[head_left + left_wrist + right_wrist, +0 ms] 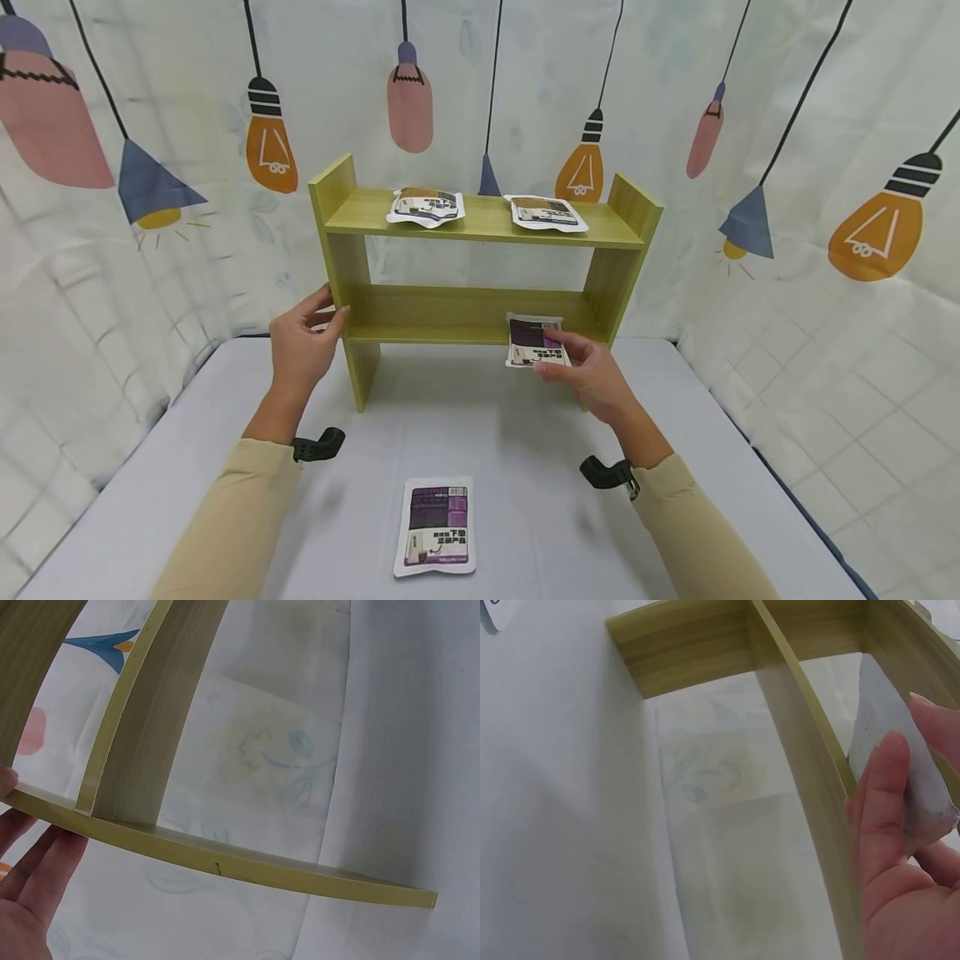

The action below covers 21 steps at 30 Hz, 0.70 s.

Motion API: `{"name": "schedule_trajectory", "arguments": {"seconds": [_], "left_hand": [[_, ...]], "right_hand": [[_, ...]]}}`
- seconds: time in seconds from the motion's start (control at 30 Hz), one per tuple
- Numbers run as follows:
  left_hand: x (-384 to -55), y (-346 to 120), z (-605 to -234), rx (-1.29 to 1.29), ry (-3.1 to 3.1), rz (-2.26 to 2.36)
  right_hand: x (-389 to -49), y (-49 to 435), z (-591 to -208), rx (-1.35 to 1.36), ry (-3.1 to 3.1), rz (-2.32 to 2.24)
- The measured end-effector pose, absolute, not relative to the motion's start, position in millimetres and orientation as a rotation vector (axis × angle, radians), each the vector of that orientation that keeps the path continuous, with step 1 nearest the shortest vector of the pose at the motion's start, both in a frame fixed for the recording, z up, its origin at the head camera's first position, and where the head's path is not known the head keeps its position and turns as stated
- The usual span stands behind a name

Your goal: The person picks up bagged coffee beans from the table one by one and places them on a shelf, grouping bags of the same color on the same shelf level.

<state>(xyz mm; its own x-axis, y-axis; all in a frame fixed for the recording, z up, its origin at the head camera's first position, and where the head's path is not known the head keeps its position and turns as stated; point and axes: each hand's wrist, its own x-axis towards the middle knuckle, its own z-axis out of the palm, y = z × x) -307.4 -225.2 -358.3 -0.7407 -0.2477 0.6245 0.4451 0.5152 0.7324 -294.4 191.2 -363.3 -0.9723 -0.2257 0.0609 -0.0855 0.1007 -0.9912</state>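
Note:
A purple-and-white pouch [529, 335] is pinched between the thumb and fingers of my right hand [596, 383], just in front of the lower board's right part. In the right wrist view the pouch [881, 705] shows its pale back, tilted, close to the board's edge. My left hand [302, 346] grips the left side panel of the wooden shelf [465, 310]; in the left wrist view the thumb lies on one face of the panel [225, 864] and the fingers on the other. Two brown-and-white pouches, one left [426, 207] and one right [546, 213], lie on the top board.
Another purple-and-white pouch [435, 527] lies flat on the white-covered table [525, 517], near its front. The shelf stands toward the table's back edge. Behind it and at both sides hangs a curtain [337, 75] printed with lamps.

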Motion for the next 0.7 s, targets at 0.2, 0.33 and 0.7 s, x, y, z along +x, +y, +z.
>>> {"name": "schedule_trajectory", "arguments": {"seconds": [0.2,0.33,0.7], "left_hand": [[-307,-225,-359,-0.154,-2.056,-1.264],[-308,-226,-360,-0.151,-2.059,-1.262],[-308,-225,-359,-0.147,-2.062,-1.255]], "right_hand": [[-297,189,-361,-0.309,2.249,-2.033],[-297,187,-359,-0.278,2.257,-2.051],[-299,185,-353,-0.223,2.328,-2.018]]}}
